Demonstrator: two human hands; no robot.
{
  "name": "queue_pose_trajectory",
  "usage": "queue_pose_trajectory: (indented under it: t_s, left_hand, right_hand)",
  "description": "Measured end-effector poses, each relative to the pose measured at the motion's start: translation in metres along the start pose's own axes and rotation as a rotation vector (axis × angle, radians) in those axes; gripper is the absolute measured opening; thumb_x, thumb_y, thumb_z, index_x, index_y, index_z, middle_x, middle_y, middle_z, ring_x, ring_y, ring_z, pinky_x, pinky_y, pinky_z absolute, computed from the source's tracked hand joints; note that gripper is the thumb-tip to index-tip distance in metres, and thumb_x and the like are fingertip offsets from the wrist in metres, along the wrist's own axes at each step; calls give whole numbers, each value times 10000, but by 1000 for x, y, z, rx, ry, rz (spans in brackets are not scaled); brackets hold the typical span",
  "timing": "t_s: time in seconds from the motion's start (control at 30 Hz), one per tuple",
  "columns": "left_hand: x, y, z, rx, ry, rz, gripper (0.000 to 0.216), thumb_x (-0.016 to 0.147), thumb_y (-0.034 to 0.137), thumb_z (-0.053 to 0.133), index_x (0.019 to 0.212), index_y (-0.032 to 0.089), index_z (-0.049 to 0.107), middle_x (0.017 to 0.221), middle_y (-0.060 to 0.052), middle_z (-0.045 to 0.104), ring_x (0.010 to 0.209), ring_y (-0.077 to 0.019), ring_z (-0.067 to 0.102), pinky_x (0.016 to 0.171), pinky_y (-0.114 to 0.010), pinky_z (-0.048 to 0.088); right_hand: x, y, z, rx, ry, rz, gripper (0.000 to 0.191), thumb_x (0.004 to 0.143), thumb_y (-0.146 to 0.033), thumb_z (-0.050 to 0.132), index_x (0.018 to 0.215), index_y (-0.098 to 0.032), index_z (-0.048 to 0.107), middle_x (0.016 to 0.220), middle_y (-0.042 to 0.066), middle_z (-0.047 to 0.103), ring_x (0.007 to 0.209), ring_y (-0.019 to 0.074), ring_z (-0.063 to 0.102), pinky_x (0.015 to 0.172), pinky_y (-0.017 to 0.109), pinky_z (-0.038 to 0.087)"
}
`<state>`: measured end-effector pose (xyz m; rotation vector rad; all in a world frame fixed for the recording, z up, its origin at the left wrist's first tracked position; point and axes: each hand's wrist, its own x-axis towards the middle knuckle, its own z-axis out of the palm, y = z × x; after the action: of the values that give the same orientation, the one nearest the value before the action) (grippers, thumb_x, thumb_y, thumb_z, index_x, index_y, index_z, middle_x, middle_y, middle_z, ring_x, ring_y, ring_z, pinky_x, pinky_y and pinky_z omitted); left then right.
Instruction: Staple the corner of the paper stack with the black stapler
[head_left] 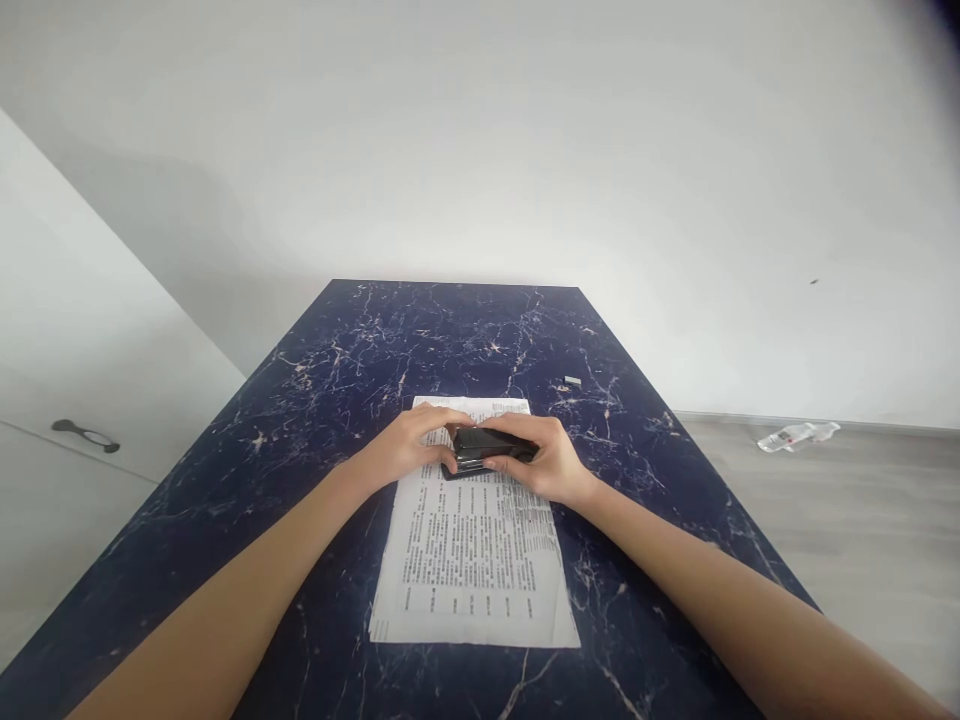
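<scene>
A black stapler (pixel 480 448) lies sideways over the upper part of a stack of printed paper sheets (pixel 472 560). My left hand (pixel 418 440) pinches the stapler's left end between thumb and fingers. Wrapped round its right end is my right hand (pixel 546 455), fingers along the far side and thumb on the near side. The underside of the stapler is hidden, so I cannot tell whether it touches the paper.
The sheets rest on a dark blue marbled table (pixel 465 340). A small pale green piece (pixel 572 380) lies beyond my right hand. A crumpled clear plastic item (pixel 798 436) is on the floor at right. A white cabinet with a dark handle (pixel 86 436) stands at left.
</scene>
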<state>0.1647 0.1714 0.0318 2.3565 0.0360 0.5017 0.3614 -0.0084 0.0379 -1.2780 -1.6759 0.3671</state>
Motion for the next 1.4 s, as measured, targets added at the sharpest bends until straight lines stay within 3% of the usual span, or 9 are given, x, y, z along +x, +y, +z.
queue_pose_trajectory:
  t_s: [0.13, 0.3, 0.43, 0.57, 0.67, 0.8, 0.9, 1.1, 1.4]
  left_hand:
    - [-1, 4, -1, 46, -78, 41, 293, 946, 369, 689, 1224, 278, 661, 1136, -51, 736, 1072, -236, 653, 996, -446, 468]
    - [0, -2, -8, 115, -36, -73, 454, 852, 519, 761, 1227, 288, 654, 1209, -55, 705, 1156, -268, 612, 1033, -478, 455]
    - [2, -11, -2, 370, 57, -163, 418, 1003, 530, 535, 1325, 275, 614, 1421, -83, 609, 1336, -304, 510, 1138, -565, 350]
    - [2, -20, 9, 536, -32, -204, 574, 1034, 526, 444, 1533, 244, 426, 1622, -125, 397, 1493, -352, 335, 1217, -639, 182]
    - [1, -22, 11, 543, -77, -198, 570, 1047, 477, 407, 1568, 248, 364, 1607, -133, 411, 1475, -353, 357, 1220, -650, 154]
    - [1, -17, 6, 499, -53, -143, 505, 1029, 373, 464, 1526, 293, 417, 1428, -110, 532, 1303, -325, 498, 1136, -574, 342]
    - [2, -13, 4, 464, -17, -104, 483, 1015, 289, 493, 1495, 332, 461, 1292, -93, 545, 1136, -278, 564, 1046, -517, 431]
    - [2, -21, -3, 488, 144, 23, 435, 1015, 130, 421, 1348, 326, 622, 1168, -84, 532, 1110, -246, 571, 978, -491, 464]
    - [-3, -33, -16, 467, 209, -138, 373, 1001, 141, 459, 1262, 280, 687, 1165, -83, 538, 1116, -242, 568, 1006, -502, 474]
  right_hand:
    - [0, -6, 4, 15, -16, -65, 332, 876, -291, 768, 1195, -214, 721, 1000, 59, 763, 847, 197, 703, 775, 356, 573]
    - [-1, -3, 1, -44, 10, 54, 302, 837, -276, 788, 1131, -222, 746, 1016, 55, 770, 873, 215, 720, 790, 362, 579]
    - [2, 12, -23, -213, 212, 204, 305, 820, -303, 787, 1115, -230, 753, 1053, 63, 774, 906, 243, 730, 803, 379, 583]
    - [1, 38, -53, -441, 433, 348, 286, 813, -335, 757, 1082, -237, 762, 1010, 65, 779, 896, 266, 728, 840, 413, 571]
    - [0, 56, -65, -481, 478, 422, 261, 793, -345, 756, 1032, -239, 766, 979, 59, 779, 876, 269, 725, 838, 414, 564]
    - [-2, 70, -68, -459, 441, 439, 276, 778, -346, 765, 1033, -240, 761, 998, 47, 780, 898, 269, 726, 877, 422, 552]
    - [-2, 72, -68, -431, 420, 414, 288, 776, -341, 767, 1043, -233, 759, 1006, 49, 780, 907, 269, 727, 892, 424, 550]
    - [-2, 71, -69, -293, 305, 392, 324, 766, -357, 786, 1056, -215, 753, 1018, 54, 775, 921, 261, 725, 895, 422, 552]
    - [-2, 56, -67, -32, 72, 396, 403, 732, -402, 838, 1049, -175, 735, 1002, 78, 758, 899, 246, 710, 844, 420, 572]
